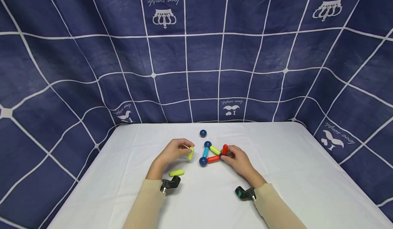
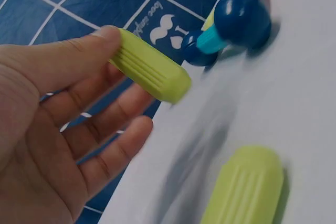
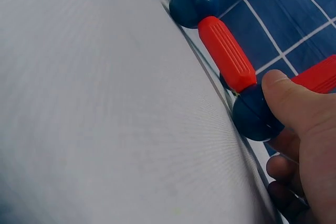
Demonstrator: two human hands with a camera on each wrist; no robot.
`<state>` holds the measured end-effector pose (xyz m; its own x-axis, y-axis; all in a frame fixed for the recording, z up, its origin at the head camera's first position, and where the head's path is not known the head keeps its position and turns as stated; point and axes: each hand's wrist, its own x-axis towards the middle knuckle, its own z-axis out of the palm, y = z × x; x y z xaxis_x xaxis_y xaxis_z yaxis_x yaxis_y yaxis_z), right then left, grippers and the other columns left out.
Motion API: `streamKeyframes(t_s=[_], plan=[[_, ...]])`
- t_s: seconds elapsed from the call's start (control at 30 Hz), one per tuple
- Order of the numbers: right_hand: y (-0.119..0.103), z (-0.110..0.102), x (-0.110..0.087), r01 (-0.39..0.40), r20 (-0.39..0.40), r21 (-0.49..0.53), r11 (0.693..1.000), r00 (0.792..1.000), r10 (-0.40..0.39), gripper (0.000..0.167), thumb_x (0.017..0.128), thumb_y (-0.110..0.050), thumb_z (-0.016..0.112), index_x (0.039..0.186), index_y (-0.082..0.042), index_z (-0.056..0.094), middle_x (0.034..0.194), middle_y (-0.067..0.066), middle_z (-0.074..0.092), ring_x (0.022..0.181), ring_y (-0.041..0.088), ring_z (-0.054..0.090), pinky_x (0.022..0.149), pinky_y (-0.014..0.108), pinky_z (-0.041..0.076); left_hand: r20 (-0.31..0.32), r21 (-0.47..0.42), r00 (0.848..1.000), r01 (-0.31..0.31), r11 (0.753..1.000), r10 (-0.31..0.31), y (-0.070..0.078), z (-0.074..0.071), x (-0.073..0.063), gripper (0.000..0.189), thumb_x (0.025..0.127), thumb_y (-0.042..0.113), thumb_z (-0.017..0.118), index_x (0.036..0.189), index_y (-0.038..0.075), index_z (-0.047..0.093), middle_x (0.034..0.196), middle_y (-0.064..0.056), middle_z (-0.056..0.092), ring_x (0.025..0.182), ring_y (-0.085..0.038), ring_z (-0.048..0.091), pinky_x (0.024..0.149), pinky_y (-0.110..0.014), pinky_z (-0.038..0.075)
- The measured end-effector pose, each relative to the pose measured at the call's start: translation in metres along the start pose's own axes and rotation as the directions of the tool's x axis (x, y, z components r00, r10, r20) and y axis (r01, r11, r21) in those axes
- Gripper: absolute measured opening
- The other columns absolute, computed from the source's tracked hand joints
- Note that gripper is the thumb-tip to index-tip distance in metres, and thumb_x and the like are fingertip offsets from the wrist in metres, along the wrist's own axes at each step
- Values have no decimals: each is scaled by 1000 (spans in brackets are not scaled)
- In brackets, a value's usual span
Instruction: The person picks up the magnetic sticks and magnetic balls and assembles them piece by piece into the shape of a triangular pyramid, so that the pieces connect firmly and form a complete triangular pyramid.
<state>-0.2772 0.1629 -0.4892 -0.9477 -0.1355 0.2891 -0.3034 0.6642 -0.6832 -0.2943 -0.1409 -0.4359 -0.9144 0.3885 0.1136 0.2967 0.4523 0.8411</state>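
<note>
My left hand (image 1: 183, 149) pinches a yellow-green stick (image 1: 191, 153) between thumb and fingers, just left of a small flat triangle of sticks and balls. In the left wrist view that stick (image 2: 149, 72) hangs clear of the table. The triangle has a light-blue stick (image 1: 205, 152), a yellow stick (image 1: 214, 150) and a red stick (image 1: 213, 159) joined by dark blue balls (image 1: 203, 161). My right hand (image 1: 229, 156) grips the triangle's right corner ball (image 3: 254, 116), thumb on top. A second red stick (image 1: 225, 149) rises from that ball.
Another yellow-green stick (image 1: 176, 172) lies on the white table (image 1: 291, 174) near my left wrist. A loose blue ball (image 1: 203, 132) sits behind the triangle. Blue checked cloth (image 1: 196, 68) walls in the table at the back and sides.
</note>
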Motion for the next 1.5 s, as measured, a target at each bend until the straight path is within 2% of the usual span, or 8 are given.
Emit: streamKeyframes(t_s=[0.43,0.63,0.8,1.13,1.4,1.5], plan=[[-5,-3,-1,-39,17,3,999,999,39,26,81,-28,84,97,-16,67,84,0,58,76,14,50,68,24,41,-45,-105,999,-23,994,19,11,11,4,19,87,13,76,107,12,73,107,-6,74,96,-15,68,79,-29,55],[-2,-2,0,-36,17,-10,999,999,36,26,81,-29,83,98,-16,67,83,-1,58,75,13,49,66,24,40,-30,-132,999,-25,991,21,15,17,7,19,86,12,77,105,12,74,105,-6,74,95,-14,67,80,-28,56],[-1,-1,0,-34,25,-20,999,999,35,27,81,-29,84,96,-16,66,79,-1,54,73,13,47,64,24,37,2,-126,1000,-17,992,18,16,23,7,18,86,16,78,104,14,73,105,-4,74,97,-16,67,81,-30,56],[-3,-1,-1,-12,30,-9,1000,999,13,26,80,-28,84,94,-16,66,77,-1,52,71,14,46,63,24,36,26,-92,999,-24,995,27,12,27,6,18,87,17,77,105,16,73,106,-1,73,99,-13,67,82,-29,55],[-2,0,-1,1,31,19,1000,1000,-2,19,85,-23,80,99,-18,69,92,-2,64,82,12,53,75,26,46,82,-62,996,-25,998,30,7,30,6,22,88,13,76,110,12,72,107,-4,74,100,-15,68,87,-30,55],[-1,0,-2,24,21,28,999,999,-24,16,87,-22,78,100,-18,69,94,-3,65,84,12,54,77,26,47,85,-59,996,-18,998,23,6,31,6,22,89,13,75,111,12,71,105,-4,74,99,-15,68,86,-31,56]])
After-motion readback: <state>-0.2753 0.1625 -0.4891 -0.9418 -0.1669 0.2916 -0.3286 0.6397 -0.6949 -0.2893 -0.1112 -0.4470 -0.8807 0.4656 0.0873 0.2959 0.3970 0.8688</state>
